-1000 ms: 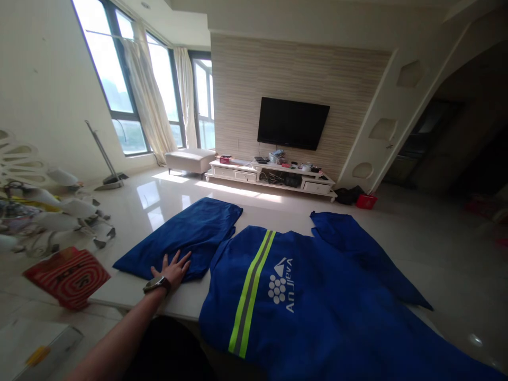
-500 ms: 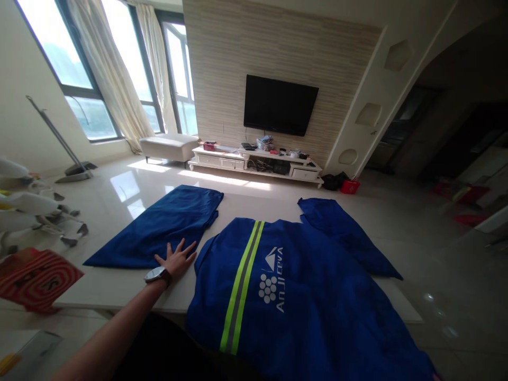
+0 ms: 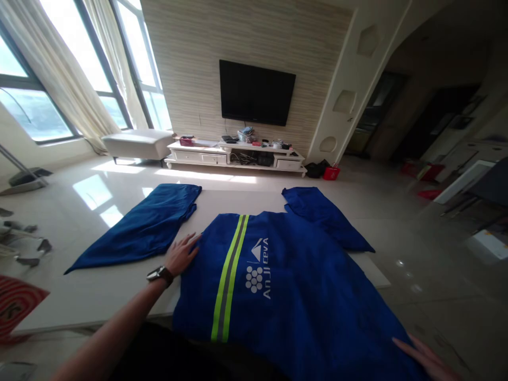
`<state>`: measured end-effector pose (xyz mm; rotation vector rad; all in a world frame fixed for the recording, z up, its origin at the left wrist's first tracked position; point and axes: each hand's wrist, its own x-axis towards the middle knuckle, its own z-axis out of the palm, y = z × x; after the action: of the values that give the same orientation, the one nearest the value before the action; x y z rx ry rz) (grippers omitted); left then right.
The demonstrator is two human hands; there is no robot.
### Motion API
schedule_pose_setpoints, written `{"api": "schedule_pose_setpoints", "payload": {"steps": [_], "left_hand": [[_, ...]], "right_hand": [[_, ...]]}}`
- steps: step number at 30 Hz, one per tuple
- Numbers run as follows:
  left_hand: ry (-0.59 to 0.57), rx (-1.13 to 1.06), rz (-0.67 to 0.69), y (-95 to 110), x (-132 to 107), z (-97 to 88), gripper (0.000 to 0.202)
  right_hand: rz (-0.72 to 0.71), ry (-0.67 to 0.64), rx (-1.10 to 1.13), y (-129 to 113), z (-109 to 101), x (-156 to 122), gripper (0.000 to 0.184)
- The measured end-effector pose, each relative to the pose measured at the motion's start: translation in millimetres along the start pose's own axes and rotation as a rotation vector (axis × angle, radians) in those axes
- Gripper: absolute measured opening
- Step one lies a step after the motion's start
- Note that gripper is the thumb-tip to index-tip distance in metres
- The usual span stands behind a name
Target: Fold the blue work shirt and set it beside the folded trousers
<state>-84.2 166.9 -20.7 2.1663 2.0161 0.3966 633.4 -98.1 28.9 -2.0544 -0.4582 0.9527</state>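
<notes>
A blue work jacket (image 3: 301,286) lies back-up on a white table (image 3: 99,293), with a yellow-green and grey stripe (image 3: 228,280) and a white logo (image 3: 260,267) on it. Its sleeves spread out to the left (image 3: 145,227) and right (image 3: 321,214). My left hand (image 3: 181,254), with a wristwatch on the wrist, lies flat and open at the jacket's left edge, next to where the left sleeve joins. My right hand (image 3: 426,360) rests on the jacket's lower right part with fingers stretched out, partly cut off by the frame edge.
Beyond the table are a glossy tiled floor, a white TV stand (image 3: 234,156) under a wall TV (image 3: 256,92), and a white bench (image 3: 137,143) by the windows. A red printed bag (image 3: 14,307) lies at the left. Red items sit on the floor at the right.
My left hand slid from the left sleeve rightward to the jacket's body edge. My right hand has come into view on the jacket's lower right. The view turned right.
</notes>
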Motion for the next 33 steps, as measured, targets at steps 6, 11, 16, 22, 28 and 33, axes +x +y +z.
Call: {"api": "schedule_pose_setpoints", "payload": {"steps": [6, 11, 16, 22, 28, 33], "left_hand": [[-0.267, -0.011, 0.063, 87.3, -75.5, 20.7, 0.060], [-0.420, -0.055, -0.013, 131.7, -149.3, 9.1, 0.075], [-0.820, -0.349, 0.168, 140.6, -183.8, -56.3, 0.046], [-0.091, -0.125, 0.524, 174.6, -149.0, -109.2, 0.093], [-0.629, -0.229, 0.711, 188.0, -146.4, -90.8, 0.055], [-0.646, -0.514, 0.740, 182.5, -171.9, -99.7, 0.077]], "right_hand": [[-0.032, -0.237, 0.089, -71.0, 46.5, -14.0, 0.053], [-0.487, -0.328, -0.032, -123.9, 111.5, -79.9, 0.062], [-0.992, -0.977, -0.537, -143.0, 158.6, -191.1, 0.041], [-1.261, -1.357, -0.897, -130.7, 185.2, -253.8, 0.005], [-1.282, -1.147, -0.746, -155.6, 126.0, -239.3, 0.012], [-1.296, -0.504, -0.483, -154.1, 53.5, -206.0, 0.036]]}}
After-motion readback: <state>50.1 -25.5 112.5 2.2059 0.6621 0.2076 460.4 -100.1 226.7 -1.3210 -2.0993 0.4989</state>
